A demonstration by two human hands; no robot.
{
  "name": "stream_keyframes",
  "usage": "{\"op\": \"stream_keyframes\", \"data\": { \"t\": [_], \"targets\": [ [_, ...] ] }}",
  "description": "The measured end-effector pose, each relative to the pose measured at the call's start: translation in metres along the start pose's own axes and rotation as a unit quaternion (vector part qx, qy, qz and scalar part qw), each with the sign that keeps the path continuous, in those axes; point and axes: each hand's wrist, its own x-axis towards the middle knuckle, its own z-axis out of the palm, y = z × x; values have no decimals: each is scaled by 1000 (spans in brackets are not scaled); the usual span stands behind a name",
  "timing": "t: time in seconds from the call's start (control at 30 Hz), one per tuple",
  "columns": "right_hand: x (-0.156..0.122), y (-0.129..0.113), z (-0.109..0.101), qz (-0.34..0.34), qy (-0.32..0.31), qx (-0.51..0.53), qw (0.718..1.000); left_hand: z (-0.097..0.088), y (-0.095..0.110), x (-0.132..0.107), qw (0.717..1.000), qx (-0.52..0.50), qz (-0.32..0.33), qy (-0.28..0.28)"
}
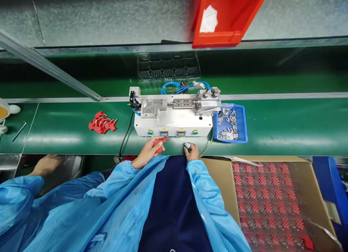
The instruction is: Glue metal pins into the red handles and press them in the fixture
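My left hand [148, 152] is closed around a red plastic part [158, 146], whose thin tip points to the right. Between the thumb and fingers of my right hand [193, 152] is a small grey-and-black piece [187, 146]; its exact kind is too small to make out. Both hands are at the front edge of the green bench, just before a white machine [174, 123] with a metal slide, two small displays and green buttons. A pile of red plastic parts [102, 123] with metal pins lies left of the machine. At its right, a blue tray [243, 125] holds short metal cylinders [231, 127].
A carton [307, 183] with clear trays of red parts stands below the bench at right. Behind the machine lie blue air hoses [170, 85] and a clear plastic tray [168, 67]. An orange-red bin [231, 40] sits overhead. Another person's hand [47, 165] is at left.
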Motion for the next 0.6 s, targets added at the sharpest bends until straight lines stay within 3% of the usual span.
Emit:
{"op": "stream_keyframes", "data": {
  "t": [0.13,0.3,0.37,0.5,0.6],
  "targets": [
    [1,-28,5,4,21,64,998,-5,23,1,999,-1,20,-49],
    [-35,-82,-30,-38,-101,221,969,-12,41,-4,995,29,50,-75],
    [-51,-109,-47,-53,-116,259,957,-13,46,-7,995,43,53,-75],
    [-66,-156,-68,-87,-97,312,941,-13,55,-10,991,85,64,-85],
    [-67,-170,-74,-108,-57,310,943,-13,59,-11,984,129,79,-95]
  ]
}}
